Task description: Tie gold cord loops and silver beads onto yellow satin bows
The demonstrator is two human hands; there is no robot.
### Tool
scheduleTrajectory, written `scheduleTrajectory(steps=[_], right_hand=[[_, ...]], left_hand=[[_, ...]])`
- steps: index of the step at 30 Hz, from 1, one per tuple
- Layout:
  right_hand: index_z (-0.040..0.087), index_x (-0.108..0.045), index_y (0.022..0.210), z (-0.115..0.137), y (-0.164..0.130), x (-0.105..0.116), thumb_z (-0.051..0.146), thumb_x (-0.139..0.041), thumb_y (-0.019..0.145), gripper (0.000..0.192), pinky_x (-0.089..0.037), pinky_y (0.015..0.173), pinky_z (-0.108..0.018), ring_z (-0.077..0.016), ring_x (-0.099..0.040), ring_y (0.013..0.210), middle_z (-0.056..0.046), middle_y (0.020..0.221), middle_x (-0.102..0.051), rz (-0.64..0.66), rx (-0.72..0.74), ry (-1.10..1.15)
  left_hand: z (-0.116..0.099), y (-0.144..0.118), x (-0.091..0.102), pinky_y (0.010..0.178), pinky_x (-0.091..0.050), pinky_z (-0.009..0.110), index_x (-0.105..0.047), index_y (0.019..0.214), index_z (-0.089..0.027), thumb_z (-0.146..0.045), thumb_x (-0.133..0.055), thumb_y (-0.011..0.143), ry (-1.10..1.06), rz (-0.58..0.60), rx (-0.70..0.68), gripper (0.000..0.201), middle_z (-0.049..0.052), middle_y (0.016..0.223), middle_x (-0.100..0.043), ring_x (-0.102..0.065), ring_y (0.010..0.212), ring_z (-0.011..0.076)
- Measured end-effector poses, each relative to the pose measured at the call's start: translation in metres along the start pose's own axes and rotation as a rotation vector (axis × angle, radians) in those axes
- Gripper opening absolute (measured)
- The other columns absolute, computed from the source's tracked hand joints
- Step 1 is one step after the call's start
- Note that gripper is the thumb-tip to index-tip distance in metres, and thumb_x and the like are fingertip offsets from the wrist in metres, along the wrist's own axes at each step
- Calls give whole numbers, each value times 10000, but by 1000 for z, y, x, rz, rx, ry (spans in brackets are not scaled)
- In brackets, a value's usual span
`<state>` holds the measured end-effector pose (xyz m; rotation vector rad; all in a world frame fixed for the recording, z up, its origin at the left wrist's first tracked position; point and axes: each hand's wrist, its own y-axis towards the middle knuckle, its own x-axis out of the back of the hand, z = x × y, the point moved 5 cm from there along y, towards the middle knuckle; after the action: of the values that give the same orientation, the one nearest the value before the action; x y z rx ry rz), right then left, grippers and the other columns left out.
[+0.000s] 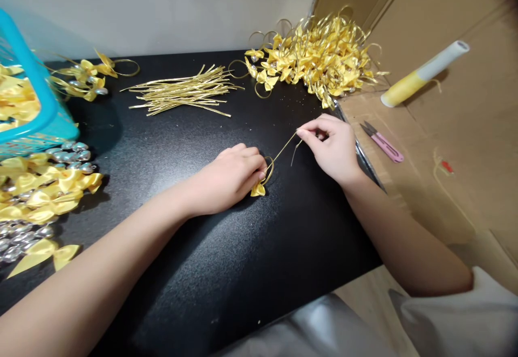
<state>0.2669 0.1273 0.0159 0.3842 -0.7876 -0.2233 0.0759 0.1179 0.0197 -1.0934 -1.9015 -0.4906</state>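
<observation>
My left hand [242,176] is closed on a yellow ribbon bow [258,189] with a gold wire ring [271,169] beside its fingertips, just over the black tabletop. From there a thin yellow thread [285,145] runs taut up and right to my right hand [327,143], which pinches it between thumb and fingers. A fine strand [295,153] hangs loose below the right fingertips; whether it is thread or a needle I cannot tell. The left fingers partly hide the bow.
Gold twist ties [186,91] lie behind my hands. A heap of finished bows [324,57] is at the back right. Bows [48,184], silvery beads [76,154] and a turquoise basket [60,122] stand left. Pink thread snips [386,146] and a thread tube [424,73] rest on cardboard at right.
</observation>
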Motion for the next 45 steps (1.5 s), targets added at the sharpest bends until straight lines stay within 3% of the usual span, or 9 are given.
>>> scheduleTrajectory(steps=[11, 25, 38, 45], right_hand=[[206, -720, 712, 5, -1, 0, 202, -684, 797, 92, -407, 600, -284, -130, -541, 617, 10, 667, -634, -5, 31, 11], [206, -723, 719, 7, -3, -2, 220, -692, 803, 90, -409, 656, -309, -133, -531, 632, 13, 674, -625, 12, 12, -8], [216, -715, 712, 4, -2, -2, 244, -683, 805, 102, -419, 660, -311, -148, -562, 661, 5, 689, -643, 30, -7, -43], [211, -712, 710, 2, -1, -2, 223, -692, 801, 94, -412, 683, -319, -143, -563, 654, 13, 681, -637, 28, 5, -36]], left_hand=[[1, -1, 6, 871, -386, 351, -603, 899, -144, -179, -361, 940, -122, 20, -20, 248, 64, 886, -608, -524, 851, 196], [1, 1, 7, 845, -394, 306, -616, 793, -164, -276, -472, 929, -178, -41, 53, 228, 21, 816, -643, -550, 813, 164], [5, 0, 13, 776, -414, 288, -619, 809, -161, -316, -496, 905, -170, 63, 40, 220, 40, 841, -635, -546, 811, 170], [5, 0, 12, 790, -397, 264, -609, 798, -167, -281, -485, 911, -163, 117, -35, 203, 17, 810, -629, -531, 819, 159]])
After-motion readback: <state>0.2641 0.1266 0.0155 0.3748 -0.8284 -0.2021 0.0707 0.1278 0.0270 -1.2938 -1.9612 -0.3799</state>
